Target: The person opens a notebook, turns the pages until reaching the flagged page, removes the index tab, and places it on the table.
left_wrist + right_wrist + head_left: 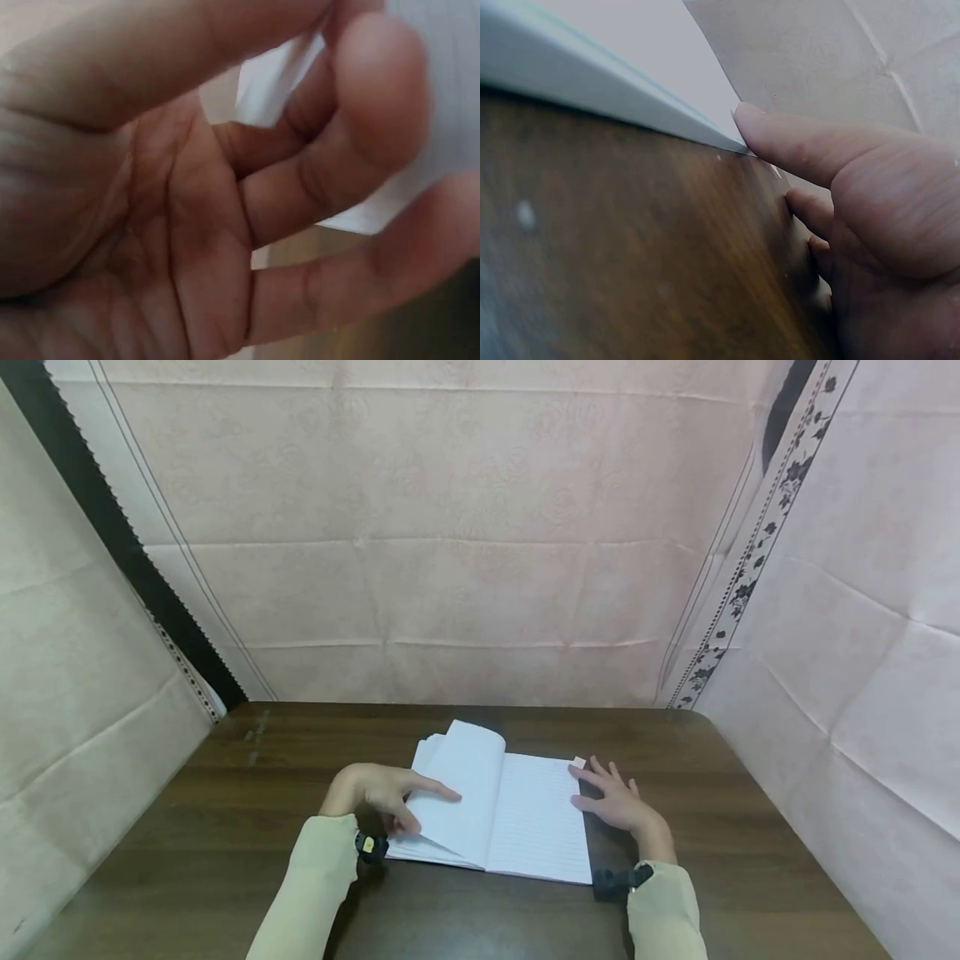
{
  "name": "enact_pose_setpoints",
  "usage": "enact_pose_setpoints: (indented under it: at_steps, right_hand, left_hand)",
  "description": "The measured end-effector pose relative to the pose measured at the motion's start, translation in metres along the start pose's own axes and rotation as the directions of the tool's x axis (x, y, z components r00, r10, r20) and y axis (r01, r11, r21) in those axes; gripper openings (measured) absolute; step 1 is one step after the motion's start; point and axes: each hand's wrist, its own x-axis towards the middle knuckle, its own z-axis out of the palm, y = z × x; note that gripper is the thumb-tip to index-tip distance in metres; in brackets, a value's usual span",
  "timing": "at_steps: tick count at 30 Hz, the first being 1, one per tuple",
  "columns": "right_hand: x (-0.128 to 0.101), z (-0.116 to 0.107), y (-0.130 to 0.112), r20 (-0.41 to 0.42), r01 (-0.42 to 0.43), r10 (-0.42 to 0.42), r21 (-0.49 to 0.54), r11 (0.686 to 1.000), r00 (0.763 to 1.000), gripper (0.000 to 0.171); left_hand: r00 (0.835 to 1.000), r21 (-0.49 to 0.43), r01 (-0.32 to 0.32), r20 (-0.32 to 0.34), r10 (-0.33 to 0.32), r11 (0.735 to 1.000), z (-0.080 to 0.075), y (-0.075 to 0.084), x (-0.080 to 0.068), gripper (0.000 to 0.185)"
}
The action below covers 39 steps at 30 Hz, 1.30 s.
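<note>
While the notebook lies open on the brown bench, near the middle and between my two hands, I have the loose leaves of its left side pinched in my left hand. From close by, the left wrist view shows those fingers curled, with a white page edge running up toward the thumb; their exact meeting place is blurred. One leaf on that side stands raised and bowed near the spine, fanned above those beneath it, while the ruled right page lies flat. My right hand grips nothing: its fingers are spread out at the outer edge of that page, and the thumb touches the edge of the paper. Just beside the upper fingertips, a small white tab shows at the top right corner. I wear pale sleeves and a dark band on each wrist. Pale creased cloth hangs behind the bench, with a floral border toward the right.
</note>
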Motion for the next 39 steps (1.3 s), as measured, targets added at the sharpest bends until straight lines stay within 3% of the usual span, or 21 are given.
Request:
enact_pose_setpoints:
  at_steps: [5,11,14,17,22,25,28,30,32,39]
  right_hand:
    - [0.000,0.000,0.001,0.008,0.004,-0.004,0.008,1.000,1.000,0.068]
    - [0.002,0.000,0.000,0.009,-0.013,0.012,0.006,1.000,1.000,0.068]
    - [0.002,-0.001,0.000,0.009,-0.016,0.016,0.001,1.000,1.000,0.067]
    - [0.001,-0.001,0.000,0.011,-0.019,0.019,0.004,1.000,1.000,0.067]
    - [0.001,0.000,0.000,0.011,-0.018,0.018,0.010,1.000,1.000,0.067]
    - [0.002,0.001,0.000,0.011,-0.012,0.011,0.016,1.000,1.000,0.068]
    - [0.001,0.002,0.001,0.001,-0.003,0.003,0.022,1.000,1.000,0.068]
    - [0.001,0.002,0.002,0.001,0.005,-0.005,0.027,1.000,1.000,0.068]
    - [0.000,0.002,0.002,-0.002,0.019,-0.019,0.029,0.999,1.000,0.068]
    - [0.001,0.000,0.003,0.000,0.036,-0.037,0.032,0.999,0.999,0.066]
  left_hand:
    - [0.996,-0.059,0.083,0.022,-0.082,0.995,0.002,-0.010,0.002,0.064]
    - [0.973,-0.036,0.223,-0.045,-0.225,0.974,0.006,-0.003,-0.001,0.058]
    - [0.963,-0.032,0.256,-0.079,-0.258,0.966,0.007,0.002,-0.004,0.053]
    - [0.971,0.030,0.215,-0.117,-0.210,0.976,0.008,0.005,-0.003,0.045]
    - [0.987,0.203,0.061,-0.161,-0.029,0.977,0.011,0.011,0.008,0.038]
    - [0.983,0.317,-0.058,-0.150,0.110,0.947,0.014,0.014,0.021,0.044]
    - [0.963,0.430,-0.172,-0.116,0.243,0.886,0.019,0.017,0.035,0.052]
    - [0.950,0.477,-0.217,-0.097,0.296,0.852,0.023,0.019,0.043,0.053]
    - [0.945,0.510,-0.230,-0.087,0.315,0.829,0.028,0.022,0.049,0.054]
    - [0.954,0.595,-0.212,-0.045,0.296,0.775,0.048,0.039,0.057,0.055]
